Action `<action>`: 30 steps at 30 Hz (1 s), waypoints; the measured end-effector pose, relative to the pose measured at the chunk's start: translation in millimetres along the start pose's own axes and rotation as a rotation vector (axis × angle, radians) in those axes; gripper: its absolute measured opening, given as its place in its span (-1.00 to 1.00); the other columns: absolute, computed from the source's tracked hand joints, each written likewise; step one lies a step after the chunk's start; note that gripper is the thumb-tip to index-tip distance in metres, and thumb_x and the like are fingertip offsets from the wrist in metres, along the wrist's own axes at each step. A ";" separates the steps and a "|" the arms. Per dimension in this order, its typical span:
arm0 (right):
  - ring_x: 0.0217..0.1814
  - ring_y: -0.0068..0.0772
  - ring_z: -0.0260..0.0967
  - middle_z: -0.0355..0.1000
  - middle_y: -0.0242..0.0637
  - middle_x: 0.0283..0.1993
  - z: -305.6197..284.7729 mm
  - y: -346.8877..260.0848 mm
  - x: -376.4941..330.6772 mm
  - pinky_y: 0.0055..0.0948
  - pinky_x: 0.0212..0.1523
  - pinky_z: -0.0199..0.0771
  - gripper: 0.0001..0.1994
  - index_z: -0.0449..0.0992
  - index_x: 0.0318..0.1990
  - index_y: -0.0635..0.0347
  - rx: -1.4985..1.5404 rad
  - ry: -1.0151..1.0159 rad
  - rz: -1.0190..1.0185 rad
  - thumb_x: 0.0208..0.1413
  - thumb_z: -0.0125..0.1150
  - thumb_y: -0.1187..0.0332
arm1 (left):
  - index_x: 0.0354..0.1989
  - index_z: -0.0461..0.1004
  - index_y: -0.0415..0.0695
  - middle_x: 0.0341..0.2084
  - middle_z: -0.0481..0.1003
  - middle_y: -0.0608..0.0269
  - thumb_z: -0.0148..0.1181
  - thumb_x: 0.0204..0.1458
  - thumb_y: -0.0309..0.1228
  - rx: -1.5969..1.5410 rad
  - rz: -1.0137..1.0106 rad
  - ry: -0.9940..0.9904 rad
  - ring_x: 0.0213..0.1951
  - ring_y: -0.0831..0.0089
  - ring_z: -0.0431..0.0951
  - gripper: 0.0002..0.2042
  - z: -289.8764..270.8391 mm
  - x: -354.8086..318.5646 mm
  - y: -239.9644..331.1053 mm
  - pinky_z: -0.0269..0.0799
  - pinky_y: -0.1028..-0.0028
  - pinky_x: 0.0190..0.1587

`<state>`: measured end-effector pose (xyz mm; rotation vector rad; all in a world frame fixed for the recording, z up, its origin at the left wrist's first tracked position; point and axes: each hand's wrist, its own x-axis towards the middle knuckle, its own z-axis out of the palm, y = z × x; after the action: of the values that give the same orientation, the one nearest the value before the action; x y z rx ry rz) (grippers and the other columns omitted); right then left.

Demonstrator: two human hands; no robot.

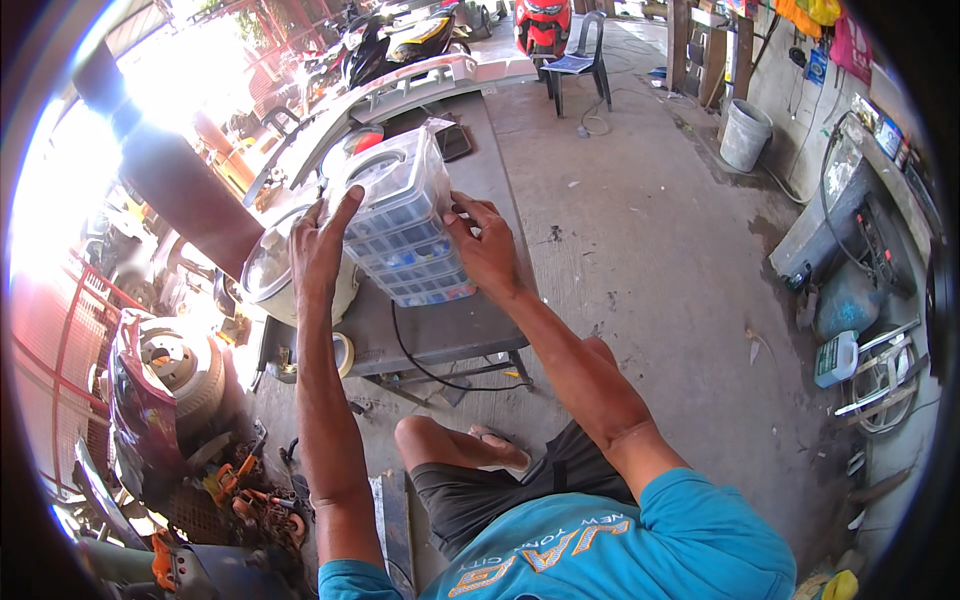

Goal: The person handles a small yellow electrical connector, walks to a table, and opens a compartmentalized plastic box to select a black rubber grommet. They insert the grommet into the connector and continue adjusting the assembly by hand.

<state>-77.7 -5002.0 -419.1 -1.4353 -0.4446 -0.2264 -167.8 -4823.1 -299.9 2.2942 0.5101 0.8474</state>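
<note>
A clear plastic storage organizer (pixel 400 215), built of stacked tiers, stands on the dark table (pixel 435 340) in front of me. Small blue and other coloured items show through its lower tiers. Its left side is gripped by my left hand (pixel 320 235), thumb raised along the upper edge and fingers partly hidden. My right hand (pixel 487 248) grips the right side near the upper corner, its fingers bent against the plastic. Left of the organizer sits a pale round tub (pixel 335 295) with a clear lid, partly behind my left forearm.
A tape roll (pixel 343 354) lies at the table's near left corner. A black cable (pixel 420 378) hangs over its front edge. A blue plastic chair (pixel 580 62) and motorcycles stand farther off. Chains (pixel 265 515) and a wheel (pixel 180 365) are at left; a bucket (pixel 746 135) is at right.
</note>
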 end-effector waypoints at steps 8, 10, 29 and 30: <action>0.01 -0.03 0.53 0.48 -0.02 0.03 0.8 6.9 -5.3 -0.25 0.05 0.52 -0.63 0.50 0.25 0.34 -0.248 0.027 -0.247 0.37 0.07 0.38 | 0.25 0.35 -0.60 0.07 0.51 -0.47 0.28 -0.10 0.36 0.019 0.037 -0.011 0.19 -0.13 0.52 0.10 -0.1 -1.6 0.9 0.28 0.18 0.32; 0.03 -0.08 0.52 0.47 -0.04 0.05 0.8 3.0 -3.8 -0.28 0.05 0.51 -0.63 0.49 0.26 0.32 -0.274 -0.006 -0.234 0.39 0.06 0.37 | 0.16 0.53 -0.36 -0.13 0.59 -0.38 0.24 0.07 0.23 0.087 0.139 0.018 -0.04 -0.23 0.58 -0.20 0.4 -2.6 1.9 0.35 0.08 0.17; 0.37 0.06 0.35 0.23 0.13 0.41 -24.3 21.1 -61.1 -0.17 0.20 0.55 -0.16 0.05 0.54 0.23 -0.398 -0.127 0.026 0.25 0.33 0.09 | -0.13 0.66 -0.29 -0.50 0.60 0.00 0.20 0.01 0.42 -0.148 0.119 -0.184 -0.36 0.27 0.63 -0.18 -10.7 6.3 -26.8 0.50 0.21 -0.15; 0.36 0.04 0.36 0.22 0.13 0.42 -20.4 20.5 -61.8 -0.17 0.20 0.55 -0.17 0.05 0.54 0.26 -0.380 -0.152 0.041 0.25 0.34 0.13 | -0.14 0.65 -0.32 -0.43 0.62 -0.07 0.22 0.03 0.38 -0.038 0.199 -0.180 -0.34 0.21 0.66 -0.20 3.5 7.2 -46.3 0.53 0.20 -0.13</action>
<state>-121.5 -5026.4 -465.4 -1.8410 -0.5146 -0.1747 -166.5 -4787.1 -330.1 2.3854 0.1876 0.7265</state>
